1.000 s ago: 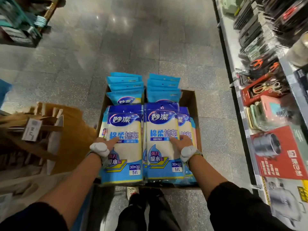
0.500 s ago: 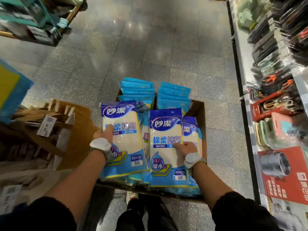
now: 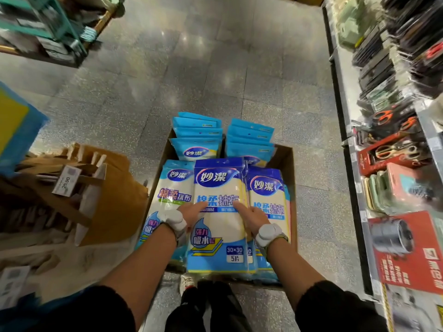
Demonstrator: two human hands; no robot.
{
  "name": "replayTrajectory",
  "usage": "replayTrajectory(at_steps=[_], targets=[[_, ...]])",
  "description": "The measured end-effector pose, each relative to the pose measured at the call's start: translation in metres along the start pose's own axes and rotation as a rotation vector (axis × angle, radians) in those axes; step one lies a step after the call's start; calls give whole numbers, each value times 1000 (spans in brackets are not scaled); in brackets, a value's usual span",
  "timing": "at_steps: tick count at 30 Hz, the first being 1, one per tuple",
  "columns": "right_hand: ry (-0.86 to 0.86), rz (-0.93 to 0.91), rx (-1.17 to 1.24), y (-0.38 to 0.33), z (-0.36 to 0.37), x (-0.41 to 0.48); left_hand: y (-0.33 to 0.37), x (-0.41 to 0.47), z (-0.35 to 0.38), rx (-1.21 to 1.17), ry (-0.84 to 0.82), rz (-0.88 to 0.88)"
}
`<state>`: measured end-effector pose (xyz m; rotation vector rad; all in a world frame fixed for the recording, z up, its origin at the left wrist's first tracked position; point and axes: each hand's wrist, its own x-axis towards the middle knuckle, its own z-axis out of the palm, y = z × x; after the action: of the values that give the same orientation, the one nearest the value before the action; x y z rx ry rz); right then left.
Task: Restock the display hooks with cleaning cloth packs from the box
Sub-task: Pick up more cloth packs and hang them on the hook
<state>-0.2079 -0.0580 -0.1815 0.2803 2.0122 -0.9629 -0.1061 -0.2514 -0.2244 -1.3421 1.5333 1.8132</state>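
A cardboard box (image 3: pixel 286 161) on the floor holds several blue-and-white cleaning cloth packs. I hold a stack of packs (image 3: pixel 219 221) upright over the box's middle, one hand on each side. My left hand (image 3: pixel 191 213) grips its left edge, thumb across the front. My right hand (image 3: pixel 251 215) grips the right edge the same way. More packs lie flat in the box: one at the left (image 3: pixel 171 195), one at the right (image 3: pixel 269 202), and two rows (image 3: pixel 199 133) at the far end. No display hooks for these packs are visible.
Brown paper bags (image 3: pixel 103 195) with a price tag stand left of the box. A shelf (image 3: pixel 393 164) with scissors and boxed goods runs along the right. A rack (image 3: pixel 48 32) stands far left. My shoes (image 3: pixel 189 281) are just behind the box.
The two separate stacks I held have come together into one stack at the box's middle, and both hands have moved inward onto it.
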Motion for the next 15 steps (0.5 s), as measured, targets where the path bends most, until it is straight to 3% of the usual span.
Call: replayTrajectory(at_steps=[6, 12, 13, 15], targets=[[-64, -29, 117, 2, 10, 10, 15, -25, -15, -178, -12, 31], [-264, -21, 358, -28, 17, -21, 34, -53, -32, -346, -95, 53], [-192, -57, 309, -25, 14, -22, 36, -55, -35, -347, -88, 69], [119, -154, 48, -11, 2, -10, 41, -59, -38, -293, -64, 93]])
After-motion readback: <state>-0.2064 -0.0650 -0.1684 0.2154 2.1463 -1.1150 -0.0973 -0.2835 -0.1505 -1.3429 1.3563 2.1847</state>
